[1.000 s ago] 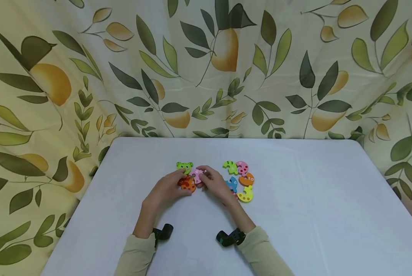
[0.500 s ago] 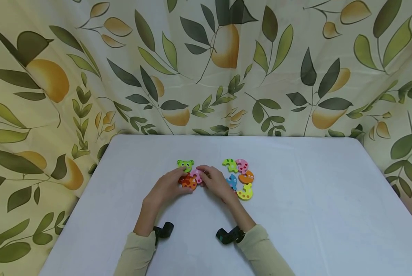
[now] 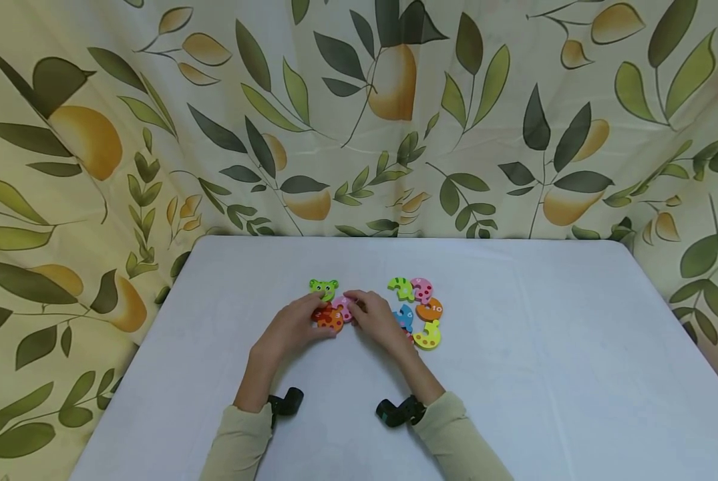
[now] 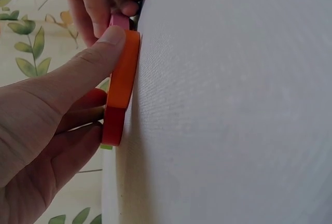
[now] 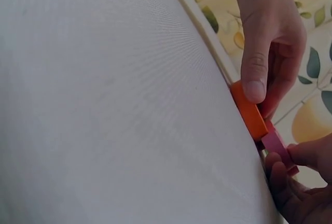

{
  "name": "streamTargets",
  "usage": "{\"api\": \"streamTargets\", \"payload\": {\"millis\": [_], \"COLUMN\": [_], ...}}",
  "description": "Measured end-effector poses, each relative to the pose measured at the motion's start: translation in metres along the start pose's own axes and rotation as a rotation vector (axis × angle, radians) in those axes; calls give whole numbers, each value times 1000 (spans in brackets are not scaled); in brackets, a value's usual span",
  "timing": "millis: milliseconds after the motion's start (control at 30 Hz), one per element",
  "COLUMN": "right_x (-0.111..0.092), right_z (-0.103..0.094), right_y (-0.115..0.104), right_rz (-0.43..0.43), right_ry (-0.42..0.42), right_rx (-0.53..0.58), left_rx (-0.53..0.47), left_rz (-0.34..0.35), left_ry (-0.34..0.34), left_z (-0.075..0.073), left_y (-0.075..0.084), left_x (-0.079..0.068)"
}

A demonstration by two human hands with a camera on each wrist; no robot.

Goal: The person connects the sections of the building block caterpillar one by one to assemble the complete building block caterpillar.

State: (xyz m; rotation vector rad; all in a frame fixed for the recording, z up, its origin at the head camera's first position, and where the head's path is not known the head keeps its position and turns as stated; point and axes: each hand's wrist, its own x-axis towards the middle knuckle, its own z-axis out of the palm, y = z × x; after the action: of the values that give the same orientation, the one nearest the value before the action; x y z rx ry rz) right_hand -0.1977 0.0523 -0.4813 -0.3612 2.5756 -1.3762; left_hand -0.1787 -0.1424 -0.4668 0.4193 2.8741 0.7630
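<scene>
Left hand is gripping the orange piece; the red piece and green face are lying alongside. Right hand is pinching the pink piece against orange. Judged partway: this cluster is seemingly being joined. Further right, striped, blue, spotted, yellow and second orange pieces are lying on the table, apparently awaiting their turn.
</scene>
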Motion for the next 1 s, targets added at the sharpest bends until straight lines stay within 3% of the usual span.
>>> {"api": "streamTargets", "payload": {"millis": [667, 1000], "right_x": [0, 1], "right_z": [5, 5], "right_y": [3, 6], "right_rz": [-17, 22], "right_ry": [22, 22], "right_rx": [-149, -114], "left_rx": [1, 43], "left_rz": [19, 67], "left_ry": [6, -37], "left_z": [1, 1], "left_y": [1, 5], "left_x": [0, -5]}}
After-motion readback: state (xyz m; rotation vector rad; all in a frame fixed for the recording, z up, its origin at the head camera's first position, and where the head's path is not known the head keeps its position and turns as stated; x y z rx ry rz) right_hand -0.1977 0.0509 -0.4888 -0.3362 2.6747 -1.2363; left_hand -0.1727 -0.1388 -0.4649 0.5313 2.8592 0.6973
